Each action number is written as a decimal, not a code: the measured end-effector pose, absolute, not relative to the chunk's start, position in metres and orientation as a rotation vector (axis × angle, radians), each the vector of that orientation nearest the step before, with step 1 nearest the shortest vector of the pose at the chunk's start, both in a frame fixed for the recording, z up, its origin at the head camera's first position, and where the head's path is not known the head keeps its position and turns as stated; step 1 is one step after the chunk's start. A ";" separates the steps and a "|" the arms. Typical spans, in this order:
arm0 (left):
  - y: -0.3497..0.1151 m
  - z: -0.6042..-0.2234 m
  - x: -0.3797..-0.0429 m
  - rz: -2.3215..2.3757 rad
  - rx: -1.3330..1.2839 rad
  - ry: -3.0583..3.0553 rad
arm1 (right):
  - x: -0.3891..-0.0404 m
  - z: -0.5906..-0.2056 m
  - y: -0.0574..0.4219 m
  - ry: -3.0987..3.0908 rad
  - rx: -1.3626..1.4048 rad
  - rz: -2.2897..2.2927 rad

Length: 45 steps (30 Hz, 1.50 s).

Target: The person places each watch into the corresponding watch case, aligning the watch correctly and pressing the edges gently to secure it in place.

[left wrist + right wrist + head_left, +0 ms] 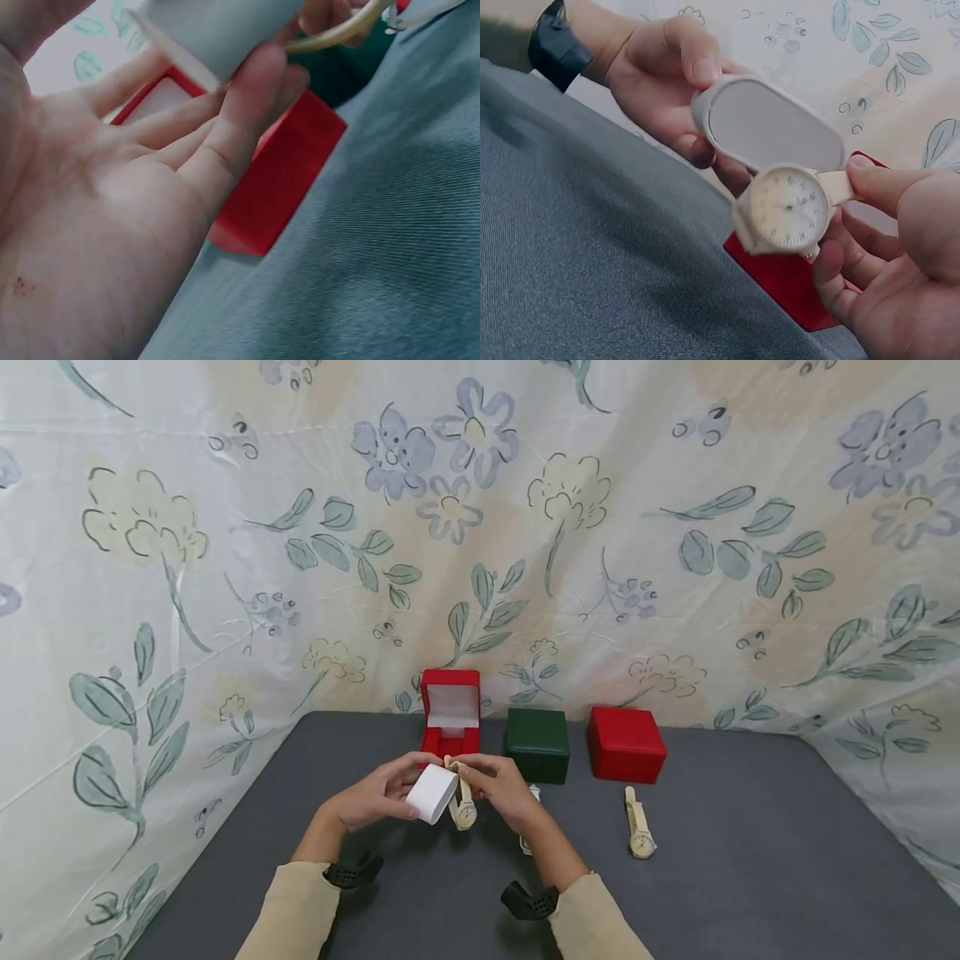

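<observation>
My left hand (367, 800) grips a white oval watch cushion (432, 793), thumb on one side and fingers on the other. In the right wrist view the flat oval end of the cushion (772, 124) faces the camera. My right hand (508, 789) pinches the strap of a cream watch (466, 815) between thumb and fingers. The watch's round dial (789, 208) hangs close beside the cushion and overlaps its edge in that view. Both hands are in front of an open red watch box (451, 703), its lid raised with a white lining; they hide part of its base.
A green box (537, 745) and a closed red box (627, 745) stand right of the open one, near the floral cloth (480, 568). Another cream watch (641, 842) lies on the dark grey table (750, 860). A white watch (525, 846) lies partly hidden under my right forearm.
</observation>
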<state>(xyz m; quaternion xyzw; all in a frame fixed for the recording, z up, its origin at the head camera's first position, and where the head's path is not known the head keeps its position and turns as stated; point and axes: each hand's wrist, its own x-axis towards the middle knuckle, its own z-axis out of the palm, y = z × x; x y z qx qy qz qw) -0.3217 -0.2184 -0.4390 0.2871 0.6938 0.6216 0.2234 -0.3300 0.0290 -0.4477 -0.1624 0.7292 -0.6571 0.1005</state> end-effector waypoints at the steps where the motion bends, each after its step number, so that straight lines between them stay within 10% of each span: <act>1: -0.217 -0.439 -0.322 1.723 0.778 1.919 | -0.330 -0.447 0.029 2.149 -0.484 -1.933; 28: -0.195 -0.426 -0.320 1.997 0.501 2.205 | -0.330 -0.443 0.029 2.000 -0.400 -2.112; 45: -0.185 -0.421 -0.314 1.680 0.761 2.546 | -0.329 -0.441 0.033 1.863 -0.376 -2.176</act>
